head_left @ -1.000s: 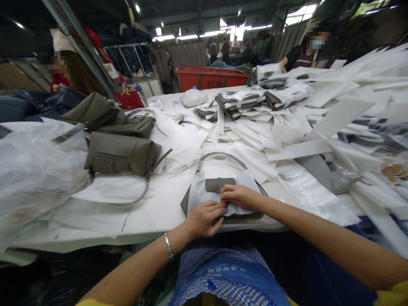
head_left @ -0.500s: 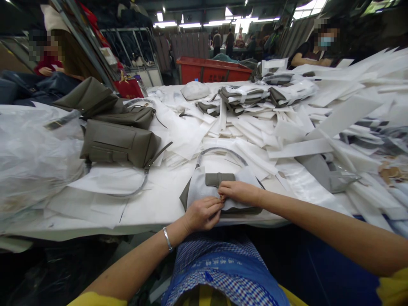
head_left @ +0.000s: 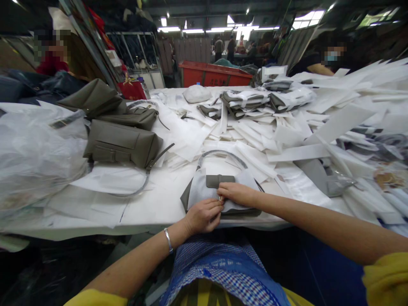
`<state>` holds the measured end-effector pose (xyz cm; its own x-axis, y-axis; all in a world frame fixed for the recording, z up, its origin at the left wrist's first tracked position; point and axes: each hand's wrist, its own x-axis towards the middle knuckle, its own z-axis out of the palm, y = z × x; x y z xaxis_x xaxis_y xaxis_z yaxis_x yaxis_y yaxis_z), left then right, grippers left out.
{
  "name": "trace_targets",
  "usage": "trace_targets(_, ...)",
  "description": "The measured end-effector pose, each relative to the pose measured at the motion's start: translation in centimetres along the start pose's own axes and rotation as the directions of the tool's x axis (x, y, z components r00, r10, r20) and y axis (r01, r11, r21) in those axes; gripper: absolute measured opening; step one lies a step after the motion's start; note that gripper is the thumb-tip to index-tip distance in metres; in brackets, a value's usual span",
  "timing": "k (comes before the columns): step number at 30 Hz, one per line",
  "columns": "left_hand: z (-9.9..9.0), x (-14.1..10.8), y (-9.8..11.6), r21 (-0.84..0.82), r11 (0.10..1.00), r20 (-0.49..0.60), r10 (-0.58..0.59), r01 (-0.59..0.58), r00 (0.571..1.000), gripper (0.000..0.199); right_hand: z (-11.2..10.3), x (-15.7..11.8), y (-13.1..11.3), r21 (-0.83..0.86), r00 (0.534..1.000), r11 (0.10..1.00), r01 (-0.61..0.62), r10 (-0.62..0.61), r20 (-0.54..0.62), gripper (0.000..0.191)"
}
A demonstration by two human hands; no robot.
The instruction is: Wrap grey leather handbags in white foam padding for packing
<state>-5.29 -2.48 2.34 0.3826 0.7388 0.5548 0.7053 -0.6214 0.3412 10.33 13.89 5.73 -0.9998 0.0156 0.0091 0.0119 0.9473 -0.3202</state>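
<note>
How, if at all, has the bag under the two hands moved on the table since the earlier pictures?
No, not visibly: the bag keeps its place against the front edge of the table; only the whole view shifts slightly.

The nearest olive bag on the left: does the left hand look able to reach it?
Probably yes: the left hand is at the front bag, but only that bag's corner, a strap and a handle seem to lie before the olive bag.
</note>
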Motion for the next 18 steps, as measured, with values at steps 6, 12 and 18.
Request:
trace_targets(6, 1.0, -0.9, 0.0, 0.002, 1.0, -0.095, -0.018, 0.018, 0.995, 0.034, -0.2, 0.2, -0.1, 0.013, 0.999, 1.0, -0.019, 0.018, 0.047, 0.012)
trace_targets(12, 1.0, -0.8, 0.1, -0.009, 0.999, -0.114, -0.038, 0.037, 0.993, 0.033, -0.8, 0.1, 0.1, 0.057, 0.994, 0.998, 0.008, -0.014, 0.11, 0.01)
trace_targets(18, 0.7, -0.4, 0.3, -0.034, 0.996, -0.099, -0.083, 0.08, 0.992, 0.032, -2.2, 0.8, 1.4, 0.313, 0.991, 0.95, -0.005, -0.039, 0.132, 0.01)
